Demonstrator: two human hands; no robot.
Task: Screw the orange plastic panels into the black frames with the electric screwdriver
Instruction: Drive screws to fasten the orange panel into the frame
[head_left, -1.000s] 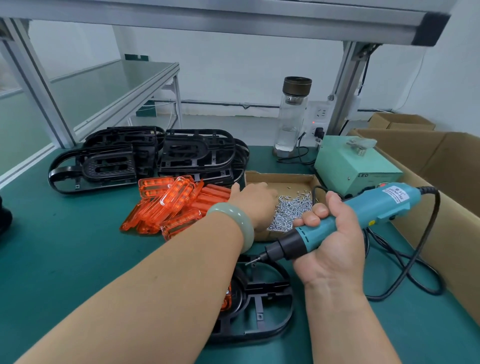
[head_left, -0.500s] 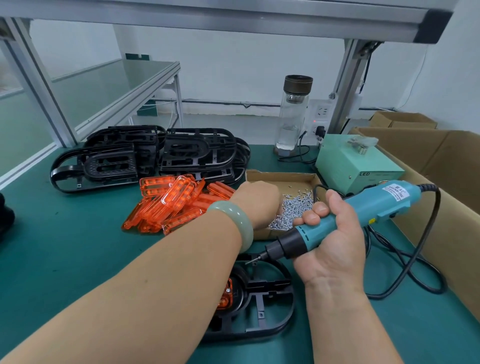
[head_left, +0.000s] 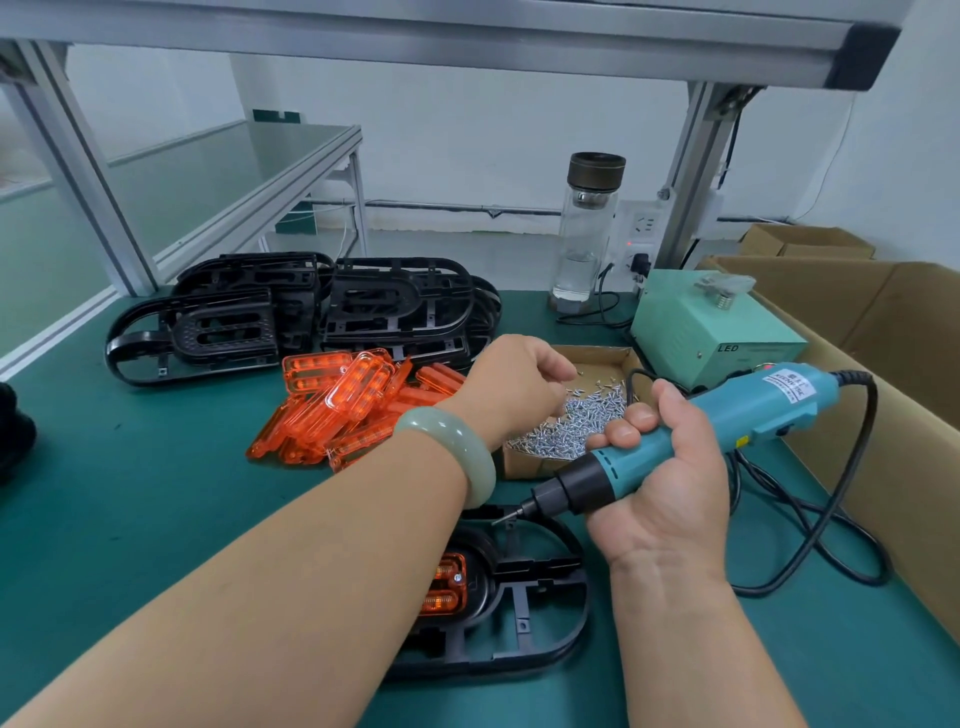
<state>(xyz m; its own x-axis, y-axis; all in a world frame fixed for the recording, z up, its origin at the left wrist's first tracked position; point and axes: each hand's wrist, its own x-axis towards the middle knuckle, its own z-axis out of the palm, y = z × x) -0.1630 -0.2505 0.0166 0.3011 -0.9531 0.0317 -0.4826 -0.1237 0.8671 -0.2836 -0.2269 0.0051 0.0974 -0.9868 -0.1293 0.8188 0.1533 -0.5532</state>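
From the head camera, little has changed in the last half second. Our left hand (head_left: 514, 384) is still over the cardboard box (head_left: 597, 356) of screws (head_left: 566, 426), but it has turned a little, so its curled fingers now show above the pile. We cannot tell whether they pinch a screw. Our left forearm has shifted too, baring more of the orange panel (head_left: 444, 584) seated in the near black frame (head_left: 545, 613).

Our right hand (head_left: 670, 467) has stayed wrapped around the electric screwdriver (head_left: 769, 405), fingers closed on its teal body. The tool's long axis runs from upper right to lower left. Its bit points left and slightly down, with the tip just above the far rim of that frame. Its black cable (head_left: 831, 519) loops over the green mat (head_left: 130, 493) to the right.

The near frame lies flat in front of us, long axis left to right, rounded end to the right, its left part hidden under our forearm. The loose orange panels (head_left: 353, 410) are heaped just left of the screw box. The stacked black frames (head_left: 311, 317) lie behind them.
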